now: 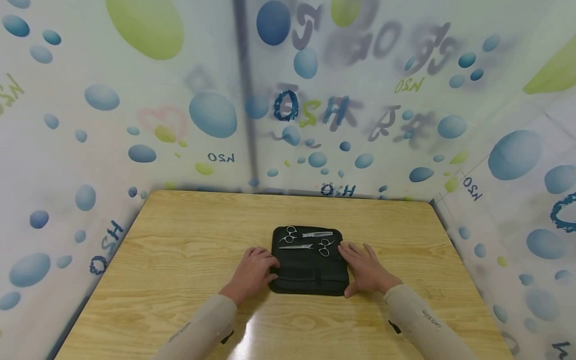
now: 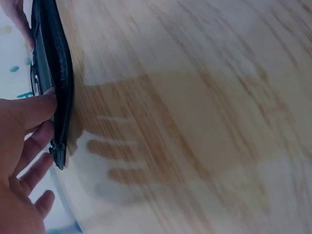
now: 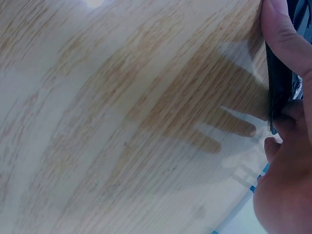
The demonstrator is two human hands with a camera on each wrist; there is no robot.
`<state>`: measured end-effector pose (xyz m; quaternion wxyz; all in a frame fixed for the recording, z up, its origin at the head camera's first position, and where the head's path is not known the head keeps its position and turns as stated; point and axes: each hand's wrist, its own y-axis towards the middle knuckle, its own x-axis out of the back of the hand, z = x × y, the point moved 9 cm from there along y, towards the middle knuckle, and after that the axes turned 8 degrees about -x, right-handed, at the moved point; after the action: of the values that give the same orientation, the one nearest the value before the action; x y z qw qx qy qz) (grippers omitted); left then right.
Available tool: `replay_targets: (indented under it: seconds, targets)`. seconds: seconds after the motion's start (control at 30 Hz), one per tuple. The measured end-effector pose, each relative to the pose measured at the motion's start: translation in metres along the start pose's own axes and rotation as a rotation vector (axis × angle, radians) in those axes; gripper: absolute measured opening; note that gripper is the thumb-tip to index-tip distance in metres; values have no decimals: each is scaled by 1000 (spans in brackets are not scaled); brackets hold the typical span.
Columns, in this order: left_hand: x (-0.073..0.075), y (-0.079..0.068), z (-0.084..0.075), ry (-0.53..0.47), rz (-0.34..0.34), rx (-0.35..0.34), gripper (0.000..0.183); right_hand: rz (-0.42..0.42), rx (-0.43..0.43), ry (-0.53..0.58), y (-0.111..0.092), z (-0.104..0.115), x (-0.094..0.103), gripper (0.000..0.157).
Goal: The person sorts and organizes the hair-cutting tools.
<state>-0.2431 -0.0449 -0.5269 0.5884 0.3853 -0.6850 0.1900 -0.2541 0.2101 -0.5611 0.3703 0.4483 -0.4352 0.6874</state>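
A black zip case (image 1: 288, 287) lies flat on the wooden table. Two pairs of metal hairdressing scissors sit in its upper half: the upper scissors (image 1: 317, 234) have their finger rings to the left, the lower scissors (image 1: 296, 247) have theirs to the right. My left hand (image 1: 254, 270) touches the case's left edge with thumb and forefinger; in the left wrist view its other fingers are loosely spread. Along the right edge rests my right hand (image 1: 366, 267), fingers extended toward the upper side and thumb at the near corner. Part of the case is hidden by the right hand in the right wrist view.
The wooden table (image 1: 202, 225) extends around the case on every side. Pale walls (image 1: 180, 80) printed with blue and green spots and letters enclose its back and sides.
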Motion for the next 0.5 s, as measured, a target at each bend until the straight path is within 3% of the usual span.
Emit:
replay_targets:
  seconds: [0.2, 0.5]
  targets:
    - [6, 0, 0, 28, -42, -48, 9, 7, -3, 8, 0, 1, 1, 124]
    - [3, 0, 0, 18, 1, -40, 16, 39, -6, 15, 0, 0, 2, 125]
